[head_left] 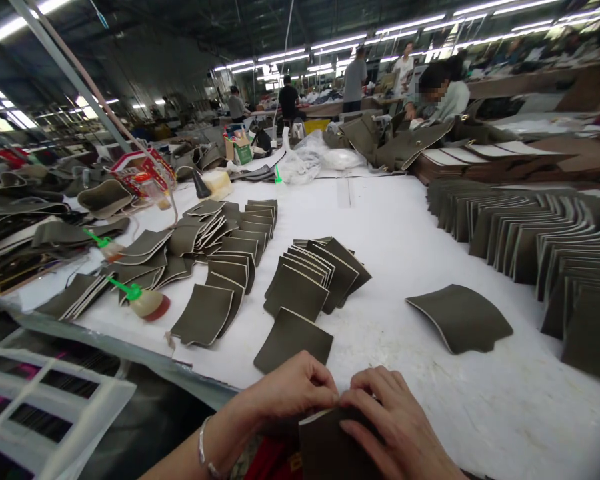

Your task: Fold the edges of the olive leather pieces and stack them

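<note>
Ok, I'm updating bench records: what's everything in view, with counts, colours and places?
table: one, white, centre
held panel: one, dark olive, bottom centre
loose panels: many, dark olive, across table
bottles: at least two, green tops, left
plastic wrap: heap, clear, back centre
patterned carton: one, red, back left
stacked sheets: several, brown, back right
slatted frame: one, white, lower left
workers: at least five, mixed clothing, background
lights: many, white, overhead
bracelet: one, silver, left wrist
left hand: one, bare, at held panel's edge
right hand: one, bare, on held panel

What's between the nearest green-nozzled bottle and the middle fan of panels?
Head view: the near end of another panel row, then bare white tabletop before the fan.
</note>
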Motion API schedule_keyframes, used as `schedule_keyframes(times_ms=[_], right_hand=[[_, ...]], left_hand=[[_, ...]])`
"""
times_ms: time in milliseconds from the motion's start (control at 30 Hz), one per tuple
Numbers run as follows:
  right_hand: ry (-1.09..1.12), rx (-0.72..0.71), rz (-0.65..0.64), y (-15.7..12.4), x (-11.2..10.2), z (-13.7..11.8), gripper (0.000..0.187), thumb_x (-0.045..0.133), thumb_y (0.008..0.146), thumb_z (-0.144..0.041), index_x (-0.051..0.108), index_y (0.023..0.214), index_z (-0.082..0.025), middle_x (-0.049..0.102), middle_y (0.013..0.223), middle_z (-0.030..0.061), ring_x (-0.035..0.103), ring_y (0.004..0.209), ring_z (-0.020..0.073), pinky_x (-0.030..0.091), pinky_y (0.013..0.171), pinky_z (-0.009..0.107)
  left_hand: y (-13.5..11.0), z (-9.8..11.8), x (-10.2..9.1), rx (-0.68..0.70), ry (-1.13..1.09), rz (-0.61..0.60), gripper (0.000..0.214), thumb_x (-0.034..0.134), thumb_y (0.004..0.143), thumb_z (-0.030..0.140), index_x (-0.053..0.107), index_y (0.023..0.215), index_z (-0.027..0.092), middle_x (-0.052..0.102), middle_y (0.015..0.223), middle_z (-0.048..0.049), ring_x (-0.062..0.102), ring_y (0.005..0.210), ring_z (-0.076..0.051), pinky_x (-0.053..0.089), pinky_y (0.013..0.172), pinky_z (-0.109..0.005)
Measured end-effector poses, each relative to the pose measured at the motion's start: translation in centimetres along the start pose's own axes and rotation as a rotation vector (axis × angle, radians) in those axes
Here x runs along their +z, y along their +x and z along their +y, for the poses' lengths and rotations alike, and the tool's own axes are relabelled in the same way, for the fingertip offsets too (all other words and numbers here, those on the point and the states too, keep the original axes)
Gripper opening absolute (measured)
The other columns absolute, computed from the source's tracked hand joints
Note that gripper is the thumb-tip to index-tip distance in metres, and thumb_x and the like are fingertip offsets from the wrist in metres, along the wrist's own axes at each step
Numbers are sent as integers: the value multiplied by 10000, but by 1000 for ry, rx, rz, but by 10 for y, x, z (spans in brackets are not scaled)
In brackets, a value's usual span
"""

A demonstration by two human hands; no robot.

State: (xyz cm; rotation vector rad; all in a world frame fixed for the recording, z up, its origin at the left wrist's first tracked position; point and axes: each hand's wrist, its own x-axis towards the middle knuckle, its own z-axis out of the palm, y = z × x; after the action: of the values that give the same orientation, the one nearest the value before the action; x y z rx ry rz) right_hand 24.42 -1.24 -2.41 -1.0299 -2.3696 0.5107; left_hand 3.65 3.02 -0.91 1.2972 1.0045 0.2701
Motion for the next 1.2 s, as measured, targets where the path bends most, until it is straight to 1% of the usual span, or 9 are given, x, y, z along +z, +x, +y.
schedule_keyframes(times_ms=[200,433,633,800,900,967,1067,1133,1200], right_hand=[[14,-20,86,3,4,-1,159,634,854,-94,603,939,-224,618,880,20,508,805,223,345,719,345],[-68,-57,39,3,7,3,238,706,735,-51,570,832,-220,594,826,-10,489,773,213,290,702,348],[-70,-89,-67,2,10,6,235,698,727,-63,534,802,-213,584,827,-22,494,783,198,298,697,347],[-100,-87,-84,15,-8,-3,223,680,731,-47,535,790,-207,600,857,5,488,796,216,337,715,366],[-142,-114,-155,22,-25,-17,193,679,746,-96,530,777,-215,611,883,31,503,810,233,393,749,391],[-188,-168,-126,23,-36,-26,194,704,765,-161,522,758,-229,609,854,30,513,804,241,423,830,433],[-209,-262,-91,22,-50,-32,250,740,803,-261,498,739,-247,595,792,15,526,770,237,464,860,446],[-167,-296,-136,19,-57,-31,257,722,838,-284,484,747,-256,587,779,11,541,760,235,499,816,431],[-116,-263,-172,14,-58,-27,218,686,855,-235,482,783,-262,599,837,25,569,816,246,514,843,448]], left_hand=[[-2,-7,3,27,25,40,201,629,734,299,640,640,121,373,531,70,277,537,-76,215,493,-224],[3,-10,14,55,161,77,128,568,699,199,643,629,122,392,532,68,315,543,-78,207,472,-215],[-1,-1,22,85,334,93,103,544,641,120,603,557,129,271,493,76,287,524,-75,191,470,-207],[0,20,15,128,493,156,103,540,665,133,603,584,148,365,494,66,345,519,-91,201,499,-237],[4,38,1,153,562,183,124,527,673,113,586,573,156,390,497,59,344,525,-98,199,523,-254],[5,49,-10,164,582,189,135,523,657,90,561,548,159,384,499,58,347,537,-100,206,533,-256],[5,57,-20,179,555,129,127,539,647,82,545,545,157,409,517,59,378,557,-98,236,534,-241],[3,56,-18,183,502,59,106,543,657,88,557,577,156,422,524,65,391,551,-91,248,521,-226],[1,47,-11,187,439,-15,114,545,691,110,541,588,157,378,525,71,363,539,-83,243,503,-215]])
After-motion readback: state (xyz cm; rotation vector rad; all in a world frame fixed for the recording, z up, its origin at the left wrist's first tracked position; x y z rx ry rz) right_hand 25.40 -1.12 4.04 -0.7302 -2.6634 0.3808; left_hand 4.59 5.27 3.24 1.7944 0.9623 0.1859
